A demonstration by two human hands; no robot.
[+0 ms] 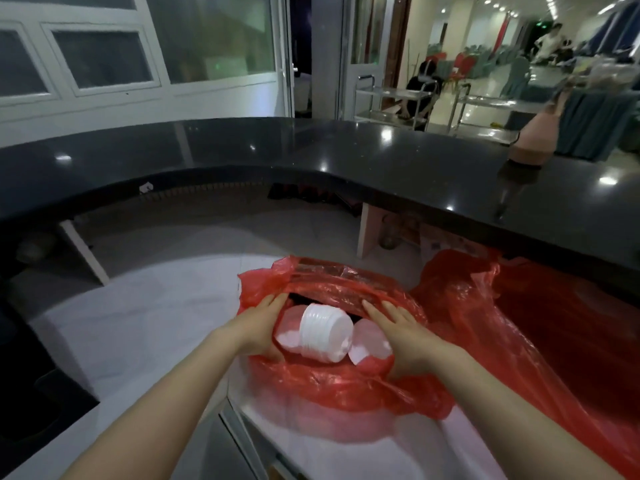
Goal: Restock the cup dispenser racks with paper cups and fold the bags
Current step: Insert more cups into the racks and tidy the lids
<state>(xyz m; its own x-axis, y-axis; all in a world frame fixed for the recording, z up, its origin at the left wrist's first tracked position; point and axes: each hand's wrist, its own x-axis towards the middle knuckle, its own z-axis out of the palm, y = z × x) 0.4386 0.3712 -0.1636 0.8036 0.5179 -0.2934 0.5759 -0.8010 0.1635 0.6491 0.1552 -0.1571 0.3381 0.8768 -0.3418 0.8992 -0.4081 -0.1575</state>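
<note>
- A curved black counter (346,150) sweeps across the far side from left to right, glossy with light spots.
- Below it, nearer, lies a pale worktop (156,323).
- A second red bag (519,323) spreads loosely at the right, under the counter's edge.
- A red plastic bag (346,382) sits open near the middle of the worktop, its rim crumpled outward.
- Inside the mouth of the bag lies a stack of white paper cups (325,336) on its side, with more pale cups showing on either side of it.
- The left hand (263,327) grips the left rim of the bag, fingers curled round the plastic.
- The right hand (398,332) presses the right rim outward, fingers straight and spread.
</note>
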